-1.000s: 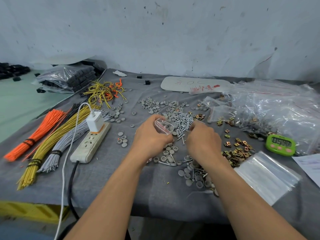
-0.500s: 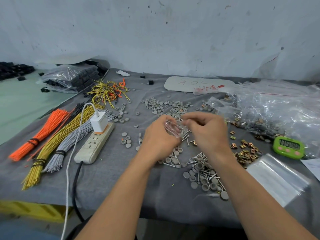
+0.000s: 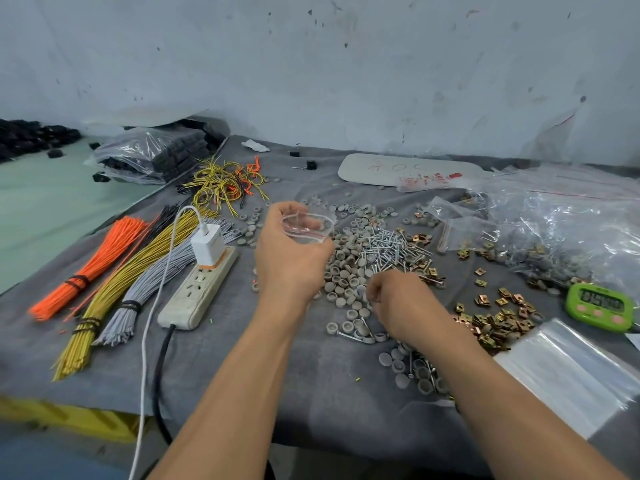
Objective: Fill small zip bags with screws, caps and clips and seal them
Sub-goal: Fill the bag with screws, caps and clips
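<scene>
1. Fingers of left hand curl round one small zip bag, mouth up and open above the caps, likely so parts drop straight in.
2. Right hand fingers curled down among caps; pinching anything or not, can't tell.
3. Table: one stack of empty bags, then three loose piles within reach: caps, screws, clips; pieces uncountable.

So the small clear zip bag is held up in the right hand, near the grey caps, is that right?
Not quite: the head view shows the small clear zip bag held up in the left hand, near the grey caps. The right hand is down among the caps.
</scene>
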Demonstrator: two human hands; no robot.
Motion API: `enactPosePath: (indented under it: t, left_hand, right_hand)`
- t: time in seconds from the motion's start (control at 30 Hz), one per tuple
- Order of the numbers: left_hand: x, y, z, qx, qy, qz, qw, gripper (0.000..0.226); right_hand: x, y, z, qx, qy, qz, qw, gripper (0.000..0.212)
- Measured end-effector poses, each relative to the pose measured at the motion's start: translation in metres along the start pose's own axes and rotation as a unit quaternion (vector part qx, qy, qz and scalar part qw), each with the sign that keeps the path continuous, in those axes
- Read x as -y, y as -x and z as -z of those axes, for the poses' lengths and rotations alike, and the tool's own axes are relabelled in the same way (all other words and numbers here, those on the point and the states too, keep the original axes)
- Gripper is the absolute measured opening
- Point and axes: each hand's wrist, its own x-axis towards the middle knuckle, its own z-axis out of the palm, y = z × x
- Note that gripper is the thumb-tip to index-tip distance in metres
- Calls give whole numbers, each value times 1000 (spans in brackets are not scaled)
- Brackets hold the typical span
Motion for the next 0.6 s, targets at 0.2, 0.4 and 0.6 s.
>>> enactPosePath:
  t: [0.2, 0.4, 0.6]
  left_hand:
    - [8, -3, -4, 73, -133, 15, 988, 49]
    - [10, 2, -21, 186, -209, -6, 960, 52]
    - [13, 0, -26, 209, -191, -11, 959, 43]
  right_hand:
    - [-8, 9, 11, -198, -220, 22, 955, 11]
    - [4, 19, 39, -224, -372, 148, 888, 13]
    - [10, 14, 33, -153, -363, 147, 907, 41]
